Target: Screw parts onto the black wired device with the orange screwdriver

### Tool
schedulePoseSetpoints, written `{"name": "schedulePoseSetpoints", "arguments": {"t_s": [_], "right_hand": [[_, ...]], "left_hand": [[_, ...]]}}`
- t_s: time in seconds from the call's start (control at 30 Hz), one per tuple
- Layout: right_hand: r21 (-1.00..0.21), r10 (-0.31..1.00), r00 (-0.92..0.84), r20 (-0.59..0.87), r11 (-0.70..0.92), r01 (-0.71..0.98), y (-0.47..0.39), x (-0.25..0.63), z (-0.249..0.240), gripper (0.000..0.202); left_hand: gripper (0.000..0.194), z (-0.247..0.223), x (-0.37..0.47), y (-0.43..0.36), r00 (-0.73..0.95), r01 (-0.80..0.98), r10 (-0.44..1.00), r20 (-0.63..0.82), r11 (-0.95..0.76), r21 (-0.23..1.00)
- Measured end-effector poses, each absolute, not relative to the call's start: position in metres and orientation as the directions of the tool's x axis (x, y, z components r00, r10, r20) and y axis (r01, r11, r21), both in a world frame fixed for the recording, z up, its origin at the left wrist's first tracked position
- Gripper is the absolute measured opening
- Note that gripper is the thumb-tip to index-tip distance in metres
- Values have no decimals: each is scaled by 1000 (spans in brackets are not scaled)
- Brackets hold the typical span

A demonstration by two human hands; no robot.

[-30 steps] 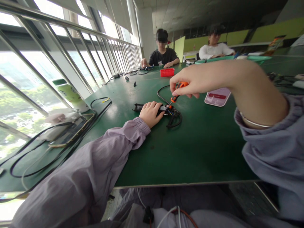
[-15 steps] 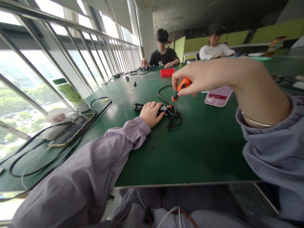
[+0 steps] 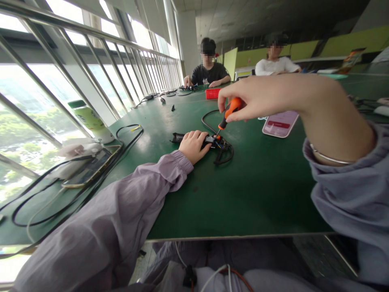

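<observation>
Bare green tabletop (image 3: 249, 194) is lying open between the near edge and the work, a pink phone (image 3: 280, 123) resting toward the right edge. Mid-table, a black device (image 3: 209, 140) is trailing dark looped cable. The left hand (image 3: 193, 145) is pressing it down, fingers curled over it. The right hand (image 3: 258, 97), raised, is pinching an orange-handled screwdriver (image 3: 228, 112), its tip angled into the device.

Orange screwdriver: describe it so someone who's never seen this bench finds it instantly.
Start at the green table and go to its middle, where the left hand presses down a black device with a looped cable. Above it, the right hand pinches the screwdriver, tip down at the device. It is the only orange-handled tool there.
</observation>
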State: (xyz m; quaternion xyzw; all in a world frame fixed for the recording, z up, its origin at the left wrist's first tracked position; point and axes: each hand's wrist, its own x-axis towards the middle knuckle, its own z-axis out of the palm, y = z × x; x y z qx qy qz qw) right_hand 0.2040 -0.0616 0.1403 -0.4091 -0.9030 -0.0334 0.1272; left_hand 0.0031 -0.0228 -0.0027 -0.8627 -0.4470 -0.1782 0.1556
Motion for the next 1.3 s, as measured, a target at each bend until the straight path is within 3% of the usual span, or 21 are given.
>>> {"name": "schedulePoseSetpoints", "arguments": {"t_s": [0.23,0.33,0.47,0.53,0.7,0.9,1.0,1.13,1.2,1.3], "right_hand": [[-97,800,-572,181,594,799,-54,205,141,36],[-39,713,-664,228,688,725,-49,211,143,26],[-61,594,-719,362,784,617,-40,222,142,33],[-112,620,-696,361,770,628,-38,224,140,34],[-132,692,-694,197,720,681,-43,219,139,31],[-189,799,-539,268,592,784,-57,207,143,13],[-166,790,-496,360,577,799,-62,197,134,8],[-148,699,-323,638,524,839,-67,192,106,22],[-167,662,-244,708,493,854,-71,198,89,28],[-256,611,-162,775,537,804,-75,211,67,16]], "left_hand": [[38,-3,2,-22,536,826,714,451,-554,-106],[38,-3,2,-21,535,827,716,449,-553,-104],[38,-4,2,-21,538,824,714,447,-558,-101],[38,-4,2,-21,538,824,715,447,-557,-101],[38,-2,1,-20,543,819,714,442,-566,-91],[44,0,-5,-14,517,837,741,429,-542,-73],[46,-1,-6,-13,486,860,765,422,-506,-74],[46,-3,-7,-13,493,858,760,424,-506,-89],[47,-3,-7,-12,496,855,753,433,-510,-94],[49,-3,-8,-12,499,853,750,434,-513,-94]]}}
